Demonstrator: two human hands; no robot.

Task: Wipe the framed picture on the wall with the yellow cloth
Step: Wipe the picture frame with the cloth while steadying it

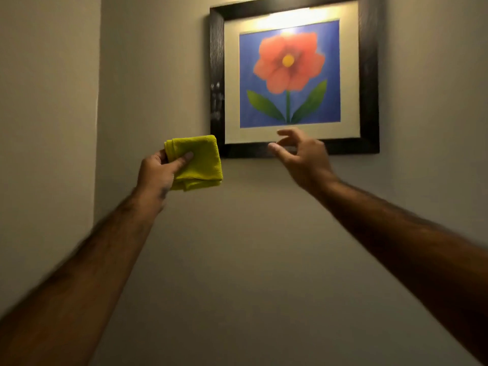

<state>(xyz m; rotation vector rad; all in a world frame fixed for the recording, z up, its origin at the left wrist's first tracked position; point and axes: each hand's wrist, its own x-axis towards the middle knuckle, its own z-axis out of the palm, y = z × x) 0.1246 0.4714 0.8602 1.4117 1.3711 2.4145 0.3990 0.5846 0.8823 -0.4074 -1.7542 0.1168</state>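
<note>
The framed picture [369,75] hangs high on the wall: a dark frame, a pale mat and a red flower on blue. A folded yellow cloth [202,161] is pinched in my left hand [158,171], just below and left of the frame's lower left corner, and its upper right corner overlaps that corner of the frame. My right hand [301,157] is raised in front of the frame's bottom edge, fingers apart and curled, holding nothing. Whether it touches the frame I cannot tell.
A plain beige wall [250,247] fills the view below and around the picture. A wall corner [97,114] runs vertically on the left, close to the cloth. A bright light glares off the top of the picture.
</note>
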